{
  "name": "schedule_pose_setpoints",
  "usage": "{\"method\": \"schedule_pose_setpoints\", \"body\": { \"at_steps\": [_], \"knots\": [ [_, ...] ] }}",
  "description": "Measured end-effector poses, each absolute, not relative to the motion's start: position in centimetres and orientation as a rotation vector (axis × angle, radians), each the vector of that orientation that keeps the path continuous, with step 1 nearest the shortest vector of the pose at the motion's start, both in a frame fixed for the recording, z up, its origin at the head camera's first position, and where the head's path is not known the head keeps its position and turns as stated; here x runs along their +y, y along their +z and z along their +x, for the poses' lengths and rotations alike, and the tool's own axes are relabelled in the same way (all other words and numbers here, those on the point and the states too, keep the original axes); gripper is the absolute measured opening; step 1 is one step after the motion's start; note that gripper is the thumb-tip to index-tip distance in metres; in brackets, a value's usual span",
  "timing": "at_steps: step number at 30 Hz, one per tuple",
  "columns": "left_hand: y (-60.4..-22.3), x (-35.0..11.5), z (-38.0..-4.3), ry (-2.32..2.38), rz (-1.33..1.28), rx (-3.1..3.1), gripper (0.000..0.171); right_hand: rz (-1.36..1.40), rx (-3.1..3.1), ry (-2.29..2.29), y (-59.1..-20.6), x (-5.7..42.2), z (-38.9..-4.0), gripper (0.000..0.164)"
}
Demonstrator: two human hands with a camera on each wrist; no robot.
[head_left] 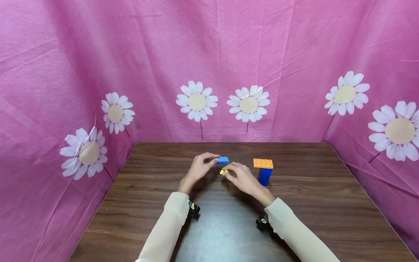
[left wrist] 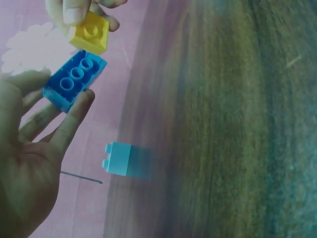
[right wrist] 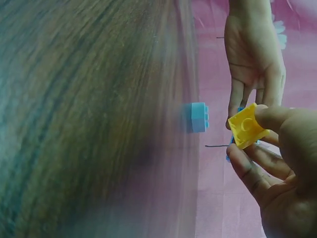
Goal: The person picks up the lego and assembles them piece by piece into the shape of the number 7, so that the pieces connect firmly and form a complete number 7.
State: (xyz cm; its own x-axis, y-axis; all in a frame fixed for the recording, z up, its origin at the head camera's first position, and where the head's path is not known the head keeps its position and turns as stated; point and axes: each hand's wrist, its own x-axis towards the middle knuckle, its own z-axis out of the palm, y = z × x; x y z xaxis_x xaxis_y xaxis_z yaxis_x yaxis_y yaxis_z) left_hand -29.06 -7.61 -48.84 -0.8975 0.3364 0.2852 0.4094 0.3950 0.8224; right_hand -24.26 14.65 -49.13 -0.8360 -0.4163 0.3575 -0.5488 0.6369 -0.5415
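Observation:
In the head view my left hand (head_left: pixel 197 169) is left of the table's centre and my right hand (head_left: pixel 244 178) is just to its right. My left thumb and fingers grip a blue brick (left wrist: pixel 72 90) by its sides, its hollow underside with three round tubes facing the left wrist camera. Between right thumb and fingertips I pinch a small yellow brick (right wrist: pixel 239 130), also hollow side out to the right wrist camera. The two bricks are close together; in the left wrist view the yellow one's lower corner is right by the blue one's end.
A light blue brick (left wrist: pixel 120 158) stands on the wooden table (head_left: pixel 147 218) near both hands. To the right of my right hand is a dark blue upright stack (head_left: pixel 264 176) with an orange brick (head_left: pixel 263 163) across its top. Pink flowered cloth (head_left: pixel 157 65) hangs around the table.

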Motion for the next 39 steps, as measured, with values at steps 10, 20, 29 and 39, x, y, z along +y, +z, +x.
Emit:
{"method": "schedule_pose_setpoints", "body": {
  "at_steps": [10,20,29,39],
  "knots": [
    [-48.6,-8.6,-27.9,-1.777,-0.6,-2.449,0.031,0.709,-2.625,1.039,-48.2,14.5,-23.7,0.024],
    [-47.9,-8.4,-26.9,-2.06,-0.563,-2.3,0.032,0.71,-2.516,1.168,-46.8,14.4,-23.3,0.019],
    [-47.0,-8.2,-26.0,-2.088,-0.577,-2.274,0.04,0.65,-2.455,1.249,-45.9,14.1,-23.0,0.025],
    [-46.3,-7.6,-25.1,-2.148,-0.622,-2.251,0.044,0.611,-2.374,1.302,-45.6,13.5,-22.9,0.019]
  ]
}}
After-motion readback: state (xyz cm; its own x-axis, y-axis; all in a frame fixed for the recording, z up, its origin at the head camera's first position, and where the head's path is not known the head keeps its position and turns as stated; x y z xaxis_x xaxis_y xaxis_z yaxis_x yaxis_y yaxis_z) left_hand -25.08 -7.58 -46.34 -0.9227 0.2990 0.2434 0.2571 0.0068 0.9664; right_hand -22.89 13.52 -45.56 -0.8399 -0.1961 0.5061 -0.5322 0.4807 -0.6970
